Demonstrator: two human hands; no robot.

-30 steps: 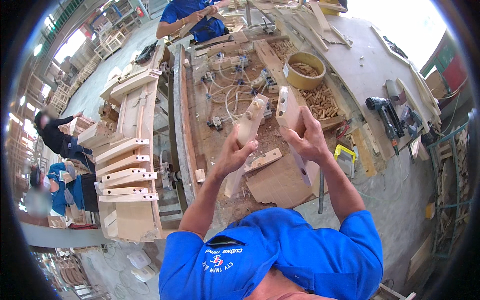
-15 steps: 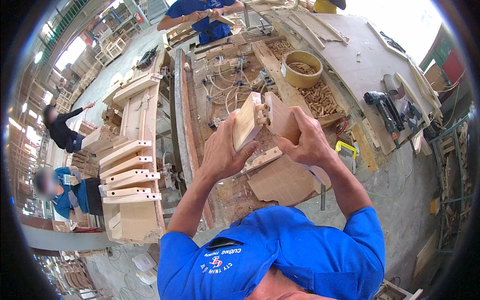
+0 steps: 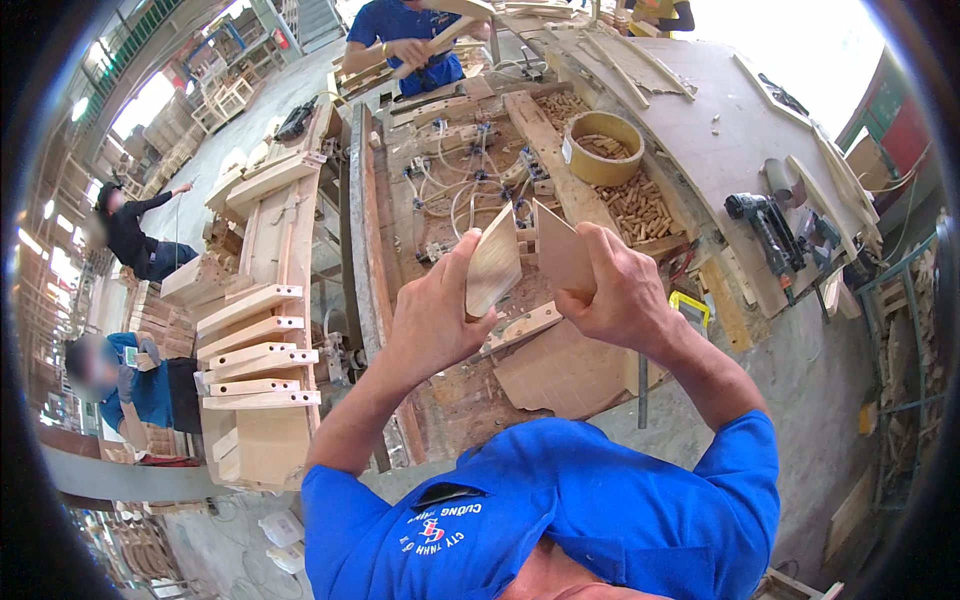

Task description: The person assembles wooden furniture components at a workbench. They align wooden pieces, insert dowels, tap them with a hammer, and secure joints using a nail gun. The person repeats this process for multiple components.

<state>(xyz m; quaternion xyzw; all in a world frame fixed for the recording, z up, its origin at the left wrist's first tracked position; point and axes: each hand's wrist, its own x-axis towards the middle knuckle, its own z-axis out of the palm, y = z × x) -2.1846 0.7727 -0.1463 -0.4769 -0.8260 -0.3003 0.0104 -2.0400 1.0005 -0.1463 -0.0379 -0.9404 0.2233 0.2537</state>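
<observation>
My left hand (image 3: pixel 437 308) grips a pale wooden piece (image 3: pixel 494 264) with a slanted end, fingers wrapped behind it and thumb at its lower edge. In my right hand (image 3: pixel 625 285) is a second, slightly darker wooden piece (image 3: pixel 563 252), held upright. The two pieces face each other over the workbench (image 3: pixel 440 395), their near ends apart by a narrow gap. Any dowels or holes on their facing sides are hidden from this angle. Below the hands lie a drilled wooden bar (image 3: pixel 524 325) and a sheet of brown cardboard (image 3: pixel 550 370).
A round yellow tub (image 3: pixel 603 146) of dowels stands beside a heap of loose dowels (image 3: pixel 638 207). Clear air hoses (image 3: pixel 455 180) cross the bench. Several drilled wooden bars (image 3: pixel 262 358) rest at left. A nail gun (image 3: pixel 765 235) lies at right. A co-worker (image 3: pixel 405 45) handles wood opposite.
Both pieces have turned in my hands, so the dowels seen between them no longer show. The co-worker opposite has shifted and raised their wood.
</observation>
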